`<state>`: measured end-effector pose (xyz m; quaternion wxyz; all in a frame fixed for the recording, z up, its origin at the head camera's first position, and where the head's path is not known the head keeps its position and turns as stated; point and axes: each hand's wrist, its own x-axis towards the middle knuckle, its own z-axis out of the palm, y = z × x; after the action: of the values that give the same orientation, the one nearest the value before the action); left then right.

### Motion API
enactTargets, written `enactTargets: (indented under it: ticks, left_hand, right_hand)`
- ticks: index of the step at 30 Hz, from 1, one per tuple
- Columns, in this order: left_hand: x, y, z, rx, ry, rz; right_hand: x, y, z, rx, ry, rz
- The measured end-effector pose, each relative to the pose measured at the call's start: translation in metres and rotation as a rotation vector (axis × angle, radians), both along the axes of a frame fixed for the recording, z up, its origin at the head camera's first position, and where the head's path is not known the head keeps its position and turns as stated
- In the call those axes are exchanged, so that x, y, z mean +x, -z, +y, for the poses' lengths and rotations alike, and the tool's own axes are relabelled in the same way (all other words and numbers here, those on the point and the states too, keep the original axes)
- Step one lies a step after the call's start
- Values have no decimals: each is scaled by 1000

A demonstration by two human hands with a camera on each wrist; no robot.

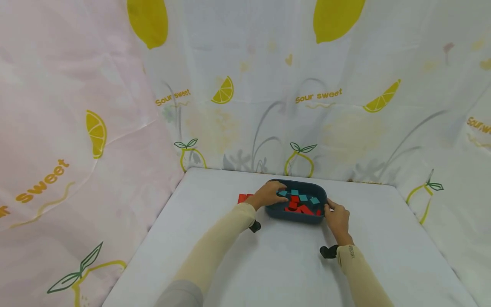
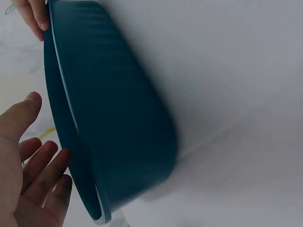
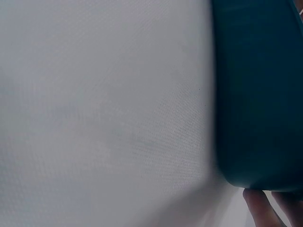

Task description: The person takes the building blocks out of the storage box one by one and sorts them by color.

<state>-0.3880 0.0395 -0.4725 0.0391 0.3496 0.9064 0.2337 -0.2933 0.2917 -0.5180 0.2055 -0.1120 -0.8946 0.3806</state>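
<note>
Sleeved forearms (image 1: 215, 247) reach forward over the table (image 1: 287, 273). The right hand (image 1: 337, 216) angles inward, thumb and fingers gripping the right end of a dark teal tub (image 1: 295, 217) near the middle of the table's far edge. The left hand (image 1: 270, 194) arches over its left end, empty, fingers loosely parted.

A deep teal, smooth-walled tub with rounded corners (image 3: 258, 94) filled the right side of the view, its top and right parts cut off by the frame. At the lower right, two fingers of the bare right hand (image 3: 262, 209) reached up from the bottom edge, their tips touching the tub's rounded end. A white surface with a fine woven texture (image 3: 94, 104) took up the left and middle, and a soft grey shadow (image 3: 189, 205) slanted across it near the tub's lower corner.
</note>
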Motion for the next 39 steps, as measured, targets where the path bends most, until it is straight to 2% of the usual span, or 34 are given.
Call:
enactTargets:
  ticks: [4, 8, 11, 13, 17, 26, 34, 39]
  left_hand:
    - [7, 3, 12, -69, 3, -86]
    - [14, 1, 17, -198, 0, -115]
    - [15, 6, 18, -244, -34, -154]
    - [12, 12, 20, -243, -57, -190]
    - [6, 22, 26, -227, -65, -220]
    - [7, 22, 29, -155, -111, -292]
    - [8, 19, 25, -119, -55, -291]
    - [7, 20, 23, -99, -20, -256]
  right_hand:
    - [-1, 1, 0, -1, 6, 2]
    - [-2, 1, -1, -5, 0, 16]
    - [-3, 1, -1, -8, 3, 17]
    - [-3, 2, -1, -11, 9, 11]
    - [-2, 3, 0, -12, 15, 12]
    - [-4, 7, 2, 4, 1, 23]
    - [-4, 5, 0, 23, -4, 48]
    - [-5, 8, 1, 33, 7, 58]
